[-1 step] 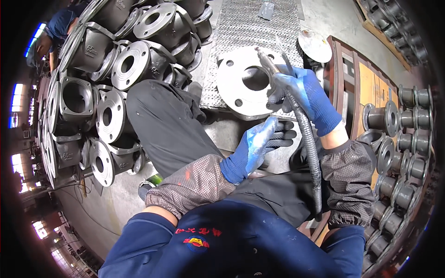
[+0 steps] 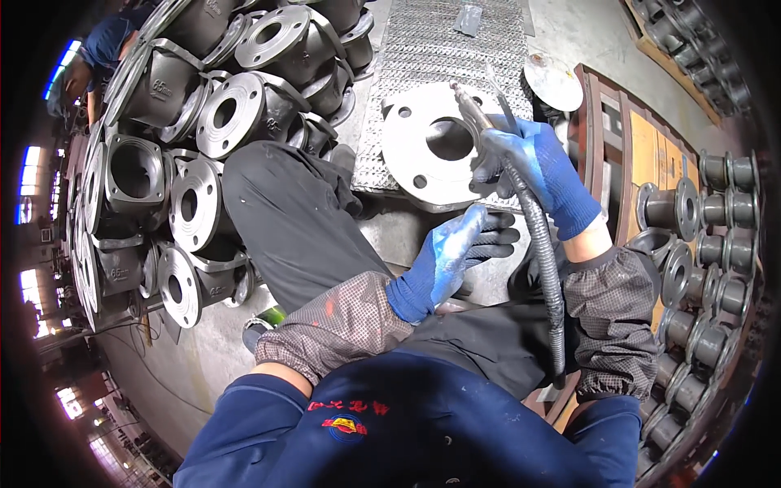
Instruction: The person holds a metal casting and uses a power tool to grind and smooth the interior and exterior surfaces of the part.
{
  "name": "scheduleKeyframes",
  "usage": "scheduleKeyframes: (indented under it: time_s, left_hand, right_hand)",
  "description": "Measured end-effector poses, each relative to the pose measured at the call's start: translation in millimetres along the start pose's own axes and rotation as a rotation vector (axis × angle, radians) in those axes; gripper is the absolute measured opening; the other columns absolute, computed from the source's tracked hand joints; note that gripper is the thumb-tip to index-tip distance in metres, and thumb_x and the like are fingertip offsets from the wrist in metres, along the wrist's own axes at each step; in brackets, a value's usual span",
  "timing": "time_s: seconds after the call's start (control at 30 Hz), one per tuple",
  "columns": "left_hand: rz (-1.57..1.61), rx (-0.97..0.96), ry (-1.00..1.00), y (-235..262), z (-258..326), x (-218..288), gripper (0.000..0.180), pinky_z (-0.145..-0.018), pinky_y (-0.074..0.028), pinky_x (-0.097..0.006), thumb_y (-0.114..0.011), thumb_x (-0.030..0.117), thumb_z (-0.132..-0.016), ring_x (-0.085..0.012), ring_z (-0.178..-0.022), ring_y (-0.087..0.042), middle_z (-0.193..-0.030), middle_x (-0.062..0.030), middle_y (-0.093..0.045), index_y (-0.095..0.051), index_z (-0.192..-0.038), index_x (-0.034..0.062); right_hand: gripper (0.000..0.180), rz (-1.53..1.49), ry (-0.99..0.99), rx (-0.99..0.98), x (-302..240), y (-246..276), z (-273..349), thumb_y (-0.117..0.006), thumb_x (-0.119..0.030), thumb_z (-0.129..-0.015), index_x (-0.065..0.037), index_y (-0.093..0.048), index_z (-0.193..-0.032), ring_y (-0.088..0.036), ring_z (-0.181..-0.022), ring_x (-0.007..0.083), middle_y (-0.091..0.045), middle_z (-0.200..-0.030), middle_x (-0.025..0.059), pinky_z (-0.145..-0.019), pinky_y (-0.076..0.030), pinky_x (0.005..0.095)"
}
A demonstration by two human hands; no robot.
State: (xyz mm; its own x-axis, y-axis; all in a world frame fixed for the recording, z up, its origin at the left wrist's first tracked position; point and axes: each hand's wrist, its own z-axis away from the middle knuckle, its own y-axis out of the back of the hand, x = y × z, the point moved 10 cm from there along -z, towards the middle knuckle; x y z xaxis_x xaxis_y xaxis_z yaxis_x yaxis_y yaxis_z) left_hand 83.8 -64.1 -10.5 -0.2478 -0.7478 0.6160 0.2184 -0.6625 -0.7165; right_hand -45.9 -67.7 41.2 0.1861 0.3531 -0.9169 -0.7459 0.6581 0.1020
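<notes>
My right hand (image 2: 529,159), in a blue glove with grey-black fingers, is closed round a long slim metal tool (image 2: 472,106) on a ribbed grey hose (image 2: 543,252). The hose runs down past my right sleeve. A thin pointed strip (image 2: 499,93) also sticks up from this hand; I cannot tell if it belongs to the tool. The tool's tip lies over the pale round flange (image 2: 401,150) of a casting, which has a large centre hole and smaller bolt holes. Just below the flange, my gloved left hand (image 2: 455,256) holds nothing, its fingers stretched out.
The flange rests on a textured metal bench (image 2: 431,49) with a small plastic packet (image 2: 468,19). Stacked grey flanged castings (image 2: 232,114) crowd the left. A white disc (image 2: 553,81), a brown metal frame (image 2: 592,122) and more castings (image 2: 675,207) stand right. Another person (image 2: 110,45) is far left.
</notes>
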Motion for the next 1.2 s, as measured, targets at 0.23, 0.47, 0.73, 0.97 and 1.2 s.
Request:
scheduleKeyframes:
  time_s: [0.23,0.47,0.73,0.97,1.2]
  left_hand:
    - [0.052,0.034,-0.014,7,1,15,0.049,-0.089,-0.049,-0.034,-0.041,0.038,-0.098,-0.0240,-0.099,-0.061,-0.112,-0.0183,-0.058,-0.047,-0.120,-0.0058]
    - [0.006,-0.066,-0.436,-26,15,98,0.054,-0.098,-0.042,-0.037,-0.044,0.031,-0.097,-0.0294,-0.113,-0.053,-0.129,-0.0180,-0.048,-0.036,-0.133,-0.0075]
    - [-0.973,-0.228,-0.676,-72,-4,97,0.043,-0.090,-0.047,-0.035,-0.034,0.027,-0.099,-0.0254,-0.100,-0.059,-0.114,-0.0209,-0.058,-0.052,-0.117,-0.0084]
    - [-1.446,-0.341,-1.082,-110,-37,84,0.031,-0.082,-0.051,-0.034,-0.043,0.008,-0.095,-0.0259,-0.092,-0.063,-0.105,-0.0192,-0.062,-0.052,-0.121,-0.0054]
    - [-1.094,0.313,-0.878,13,-38,175,0.032,-0.080,-0.047,-0.030,-0.051,0.015,-0.093,-0.0165,-0.090,-0.059,-0.104,-0.0140,-0.063,-0.056,-0.116,-0.0073]
  right_hand:
    - [0.034,0.068,0.018,0.002,-10,2,8,-0.060,-0.023,-0.083,0.007,-0.061,-0.098,-0.064,-0.063,0.0140,-0.065,-0.072,0.0106,-0.049,-0.050,0.0241]
    - [0.032,-0.119,0.535,-0.472,-34,-33,75,-0.053,-0.022,-0.091,0.000,-0.059,-0.113,-0.062,-0.068,0.0121,-0.066,-0.085,0.0088,-0.054,-0.049,0.0219]
    - [0.036,-0.139,0.041,-0.176,12,-16,90,-0.057,-0.033,-0.087,0.002,-0.065,-0.084,-0.062,-0.050,0.0151,-0.064,-0.067,0.0086,-0.046,-0.050,0.0258]
    - [0.031,0.717,0.158,0.603,-1,79,98,-0.060,-0.039,-0.078,-0.009,-0.067,-0.080,-0.065,-0.067,0.0339,-0.065,-0.070,0.0150,-0.063,-0.053,0.0422]
    - [0.029,0.894,-0.062,0.715,78,159,84,-0.053,-0.030,-0.082,-0.005,-0.067,-0.080,-0.063,-0.071,0.0375,-0.064,-0.077,0.0209,-0.065,-0.051,0.0462]
